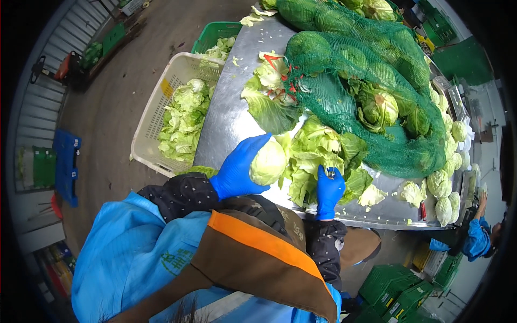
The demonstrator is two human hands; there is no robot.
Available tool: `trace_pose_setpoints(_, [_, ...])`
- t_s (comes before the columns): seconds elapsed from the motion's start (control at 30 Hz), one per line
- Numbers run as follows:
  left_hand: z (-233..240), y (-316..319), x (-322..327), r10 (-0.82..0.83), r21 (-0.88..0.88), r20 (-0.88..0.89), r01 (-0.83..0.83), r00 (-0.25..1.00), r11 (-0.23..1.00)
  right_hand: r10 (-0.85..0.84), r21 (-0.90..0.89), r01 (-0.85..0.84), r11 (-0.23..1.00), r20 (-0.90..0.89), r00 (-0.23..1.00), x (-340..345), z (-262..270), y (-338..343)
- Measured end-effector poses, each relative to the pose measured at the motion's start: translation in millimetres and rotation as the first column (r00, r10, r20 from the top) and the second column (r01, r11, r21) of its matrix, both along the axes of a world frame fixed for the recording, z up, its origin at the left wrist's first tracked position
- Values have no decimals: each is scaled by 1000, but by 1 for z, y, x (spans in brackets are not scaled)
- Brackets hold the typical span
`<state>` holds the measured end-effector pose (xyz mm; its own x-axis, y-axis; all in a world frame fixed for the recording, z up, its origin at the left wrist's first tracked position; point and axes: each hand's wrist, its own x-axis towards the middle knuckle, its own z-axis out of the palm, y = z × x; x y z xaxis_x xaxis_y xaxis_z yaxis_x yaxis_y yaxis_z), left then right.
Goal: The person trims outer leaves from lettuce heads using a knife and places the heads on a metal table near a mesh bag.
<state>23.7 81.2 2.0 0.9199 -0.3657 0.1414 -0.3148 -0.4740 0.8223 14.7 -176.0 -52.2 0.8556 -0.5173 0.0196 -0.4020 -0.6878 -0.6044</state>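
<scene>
My left hand (238,165), in a blue glove, cups a trimmed pale green cabbage (268,162) at the table's near edge. Gloved in blue too, my right hand (330,191) grips a knife (337,155); its thin blade points away from me over the leaves, and the handle is mostly hidden in my fist. Loose cabbage leaves (309,151) are heaped between and beyond my hands. Past them, a green mesh sack (335,109) lies with its mouth towards the left, and whole cabbages (377,107) show in and around it.
Left of the steel table (230,105) stands a white plastic crate (151,117) of leaves, with a green crate (216,30) behind it. Trimmed cabbages (439,183) line the right side, near a red-handled tool (423,210). A person in blue (476,240) is at far right.
</scene>
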Motion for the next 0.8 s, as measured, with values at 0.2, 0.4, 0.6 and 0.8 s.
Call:
trace_pose_setpoints(0.2, [14, 10, 11, -97, -520, -380, -125, 920, 845, 160, 356, -215, 909, 180, 971, 1, 69, 4])
trace_pose_setpoints(0.4, [18, 5, 19, -144, -428, -276, 13, 950, 903, 559, 193, -608, 770, 256, 789, -1, 135, 51])
trace_pose_setpoints(0.6, [22, 11, 19, -164, -551, -382, -81, 910, 831, 187, 597, -251, 762, 168, 968, -2, 83, 21])
trace_pose_setpoints(0.8, [27, 19, 24, -406, -756, -612, -350, 679, 553, 163, 398, -212, 893, 153, 975, 7, 95, 10])
